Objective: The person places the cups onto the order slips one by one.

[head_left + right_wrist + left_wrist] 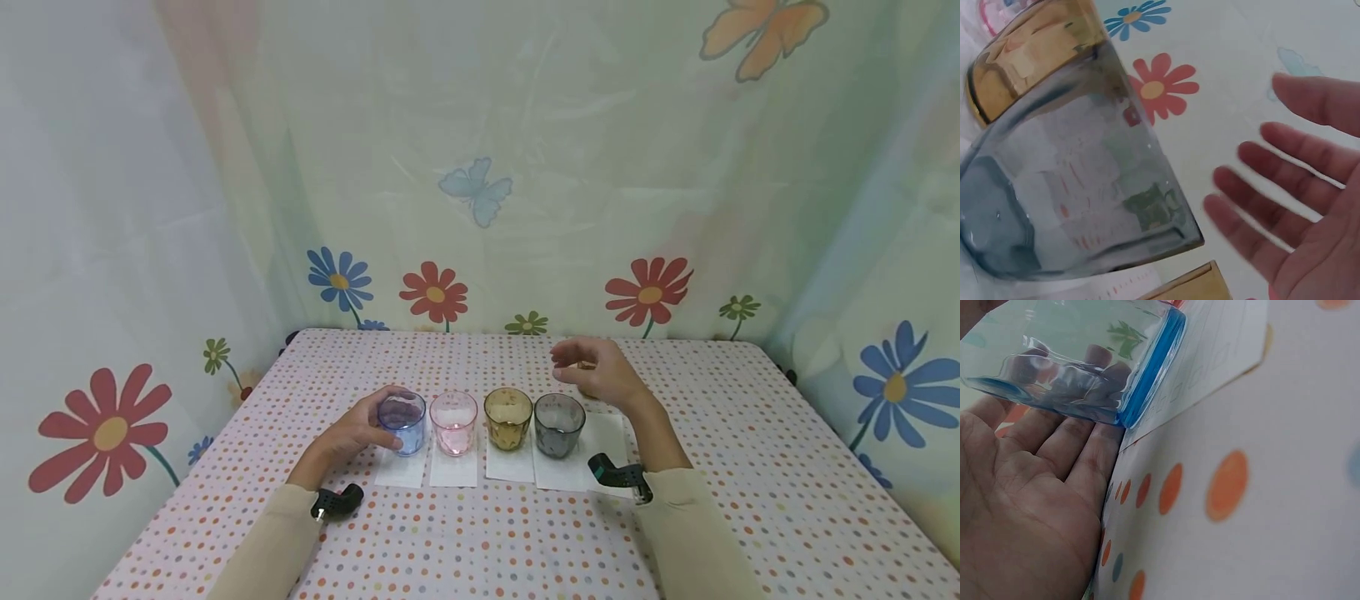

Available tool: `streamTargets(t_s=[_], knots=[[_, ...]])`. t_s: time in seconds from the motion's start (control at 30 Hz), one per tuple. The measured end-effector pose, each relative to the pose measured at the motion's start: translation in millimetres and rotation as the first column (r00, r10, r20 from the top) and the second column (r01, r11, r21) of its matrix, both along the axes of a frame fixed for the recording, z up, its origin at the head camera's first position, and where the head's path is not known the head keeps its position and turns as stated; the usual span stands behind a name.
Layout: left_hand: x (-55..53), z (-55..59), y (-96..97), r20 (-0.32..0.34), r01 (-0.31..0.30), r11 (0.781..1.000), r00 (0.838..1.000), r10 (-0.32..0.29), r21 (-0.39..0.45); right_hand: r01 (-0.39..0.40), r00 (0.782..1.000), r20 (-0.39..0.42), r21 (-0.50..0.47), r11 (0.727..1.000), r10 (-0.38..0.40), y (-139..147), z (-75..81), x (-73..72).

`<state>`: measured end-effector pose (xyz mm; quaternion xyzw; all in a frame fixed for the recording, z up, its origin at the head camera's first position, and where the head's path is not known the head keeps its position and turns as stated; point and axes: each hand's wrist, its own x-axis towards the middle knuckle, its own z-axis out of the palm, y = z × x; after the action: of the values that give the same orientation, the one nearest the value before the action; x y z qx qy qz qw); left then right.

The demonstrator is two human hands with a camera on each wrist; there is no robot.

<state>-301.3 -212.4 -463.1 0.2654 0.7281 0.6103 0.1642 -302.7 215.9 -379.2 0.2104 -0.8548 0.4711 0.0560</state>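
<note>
My left hand (366,423) curls round the blue glass (409,433) at the left end of a row, thumb at its near side. Through the clear wall of this glass (1072,369) the fingertips show in the left wrist view. To its right stand a pink glass (453,429), an amber glass (508,425) and a grey glass (559,429). My right hand (600,368) is raised behind and right of the grey glass, holding nothing. Its fingers (1254,231) are spread and apart from that glass in the right wrist view.
White paper sheets (453,477) lie under the glasses on the dotted tablecloth (450,542). A tan, box-like thing (1191,284) is partly visible beyond the grey glass, mostly hidden by my right hand in the head view. Flowered curtains (480,250) enclose the table.
</note>
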Motion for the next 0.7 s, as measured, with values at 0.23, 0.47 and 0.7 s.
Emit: streamTargets(t_s=[0.23,0.47,0.7], knots=[[0.1,-3.5,0.4,0.002,-0.006,1.0,1.0,0.006,0.011,0.125,0.988,-0.076,-0.101,0.987,-0.133,4,1.6,-1.0],[1.6,-5.1,0.6,-0.006,0.01,1.0,1.0,-0.01,0.011,0.259,0.962,-0.065,-0.093,0.961,-0.265,8,2.1,-4.0],[0.5,-2.0,0.2,-0.019,0.001,1.0,1.0,0.0,0.006,0.379,0.917,-0.137,0.004,0.925,-0.375,14,-0.3,-10.9]])
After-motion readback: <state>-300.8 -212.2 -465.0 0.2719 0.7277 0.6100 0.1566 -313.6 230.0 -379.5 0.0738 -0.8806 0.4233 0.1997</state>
